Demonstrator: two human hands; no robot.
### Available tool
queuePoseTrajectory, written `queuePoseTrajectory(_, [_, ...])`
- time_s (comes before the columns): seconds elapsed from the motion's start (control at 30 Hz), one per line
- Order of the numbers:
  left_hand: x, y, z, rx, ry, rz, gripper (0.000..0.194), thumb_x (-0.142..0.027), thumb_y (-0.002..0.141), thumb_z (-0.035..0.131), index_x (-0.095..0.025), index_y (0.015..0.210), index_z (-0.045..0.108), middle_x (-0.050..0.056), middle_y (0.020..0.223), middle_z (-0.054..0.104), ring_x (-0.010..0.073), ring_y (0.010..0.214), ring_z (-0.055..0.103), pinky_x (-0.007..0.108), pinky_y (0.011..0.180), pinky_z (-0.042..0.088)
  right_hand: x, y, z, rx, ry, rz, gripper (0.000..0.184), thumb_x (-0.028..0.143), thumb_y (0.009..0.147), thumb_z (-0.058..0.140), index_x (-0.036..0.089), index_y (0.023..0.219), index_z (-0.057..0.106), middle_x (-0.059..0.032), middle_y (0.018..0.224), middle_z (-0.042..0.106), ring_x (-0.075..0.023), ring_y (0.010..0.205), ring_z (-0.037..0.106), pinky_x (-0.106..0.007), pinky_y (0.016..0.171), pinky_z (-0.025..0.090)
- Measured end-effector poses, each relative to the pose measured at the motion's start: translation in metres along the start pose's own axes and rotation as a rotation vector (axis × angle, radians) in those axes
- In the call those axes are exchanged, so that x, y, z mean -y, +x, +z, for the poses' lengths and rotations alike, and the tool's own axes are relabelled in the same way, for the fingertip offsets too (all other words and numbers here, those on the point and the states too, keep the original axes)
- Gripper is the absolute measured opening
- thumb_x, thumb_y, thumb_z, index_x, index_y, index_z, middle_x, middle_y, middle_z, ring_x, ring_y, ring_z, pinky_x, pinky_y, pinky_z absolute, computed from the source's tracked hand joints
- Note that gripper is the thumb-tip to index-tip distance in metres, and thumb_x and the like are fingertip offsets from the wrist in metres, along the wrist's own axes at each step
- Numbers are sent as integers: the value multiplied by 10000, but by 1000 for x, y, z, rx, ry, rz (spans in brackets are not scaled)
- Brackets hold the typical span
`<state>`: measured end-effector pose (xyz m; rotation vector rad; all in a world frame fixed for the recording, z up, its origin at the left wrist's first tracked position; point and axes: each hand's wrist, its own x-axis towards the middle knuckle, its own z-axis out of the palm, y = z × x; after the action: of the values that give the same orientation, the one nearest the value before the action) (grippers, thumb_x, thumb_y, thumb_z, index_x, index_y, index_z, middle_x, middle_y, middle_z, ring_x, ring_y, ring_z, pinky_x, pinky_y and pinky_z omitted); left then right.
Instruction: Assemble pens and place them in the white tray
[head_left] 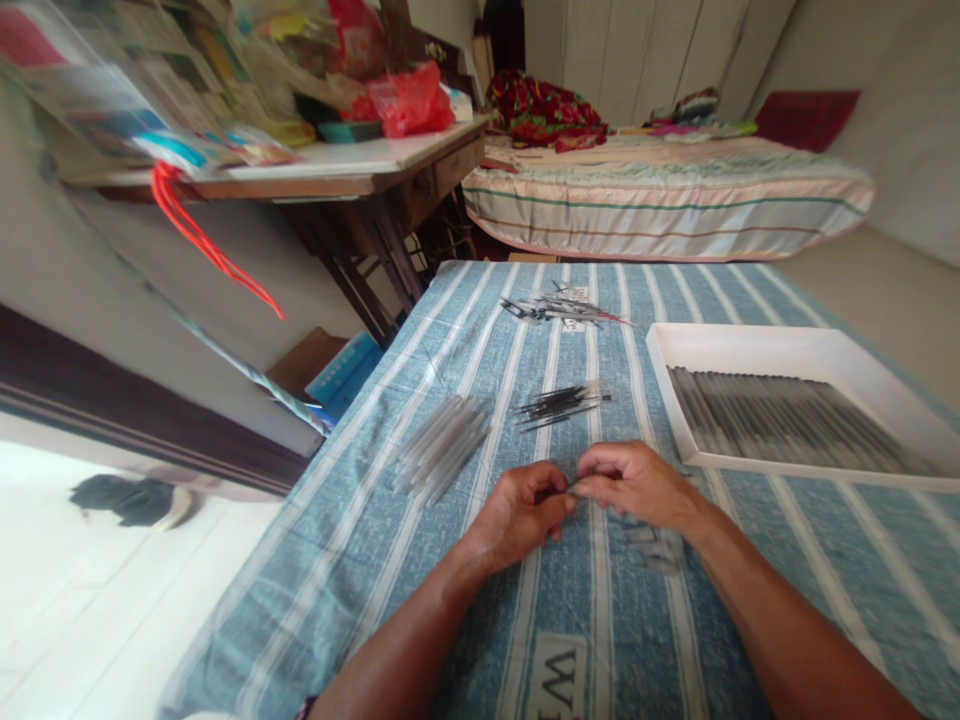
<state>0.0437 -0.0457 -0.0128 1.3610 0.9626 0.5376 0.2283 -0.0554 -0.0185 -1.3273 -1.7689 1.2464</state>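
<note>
My left hand (529, 505) and my right hand (637, 485) meet over the table, fingertips pinched together. Between them shows a sliver of something thin and dark, mostly hidden by the fingers. Left of my left hand lies a pile of greyish translucent tubes (442, 447). Just beyond both hands is a bundle of thin black sticks (559, 404), which look like pen refills. Several small clear-grey pieces (651, 545) lie under my right wrist, partly covered. Farther back rests a loose heap of slim black and grey parts (559, 306), with a red one at its right end.
A white tray (750, 340) on the right holds a row of slender grey pens with dark ends (787, 415). A striped blue cloth (375, 600) covers the table. Behind stand a bed (660, 200) and a cluttered desk (315, 170) with a red cord (210, 245) hanging down.
</note>
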Motion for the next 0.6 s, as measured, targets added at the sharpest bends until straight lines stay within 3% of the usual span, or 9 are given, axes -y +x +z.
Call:
queuePoseTrajectory(0.17, [1, 0, 1, 11, -25, 17, 118, -237, 740, 623, -163, 688, 547, -72, 464, 491, 61, 370, 437, 179, 388, 316, -2, 0, 0, -7, -18, 15, 392, 449, 826, 526, 166, 556, 542, 36, 455, 499, -71, 397, 425, -197, 404, 312])
queuePoseTrajectory(0.27, [0, -1, 1, 6, -25, 20, 114, -228, 737, 620, -163, 687, 541, -75, 463, 491, 59, 369, 424, 187, 405, 328, -2, 0, -1, 2, -5, -15, 315, 436, 797, 574, 169, 629, 585, 40, 483, 523, -72, 410, 438, -192, 406, 315])
queuePoseTrajectory(0.4, [-1, -1, 2, 15, -11, 11, 107, -218, 736, 606, -166, 682, 531, -78, 464, 480, 64, 379, 425, 191, 411, 339, -2, 0, -1, -9, -21, -11, 396, 451, 823, 532, 166, 548, 537, 36, 449, 500, -68, 396, 422, -196, 404, 303])
queuePoseTrajectory(0.53, [2, 0, 1, 11, 12, 23, 114, -228, 736, 608, -173, 693, 518, -80, 479, 471, 69, 393, 435, 192, 415, 337, -1, 0, 0, -6, -27, -7, 284, 391, 802, 575, 166, 629, 576, 42, 480, 522, -66, 400, 431, -192, 407, 305])
queuePoseTrajectory(0.6, [4, 1, 1, 6, 35, 35, 120, -231, 736, 609, -173, 689, 516, -77, 492, 465, 73, 412, 440, 194, 426, 340, -1, 0, 0, 4, -43, -6, 323, 389, 818, 552, 166, 584, 545, 39, 468, 520, -63, 392, 427, -190, 407, 307])
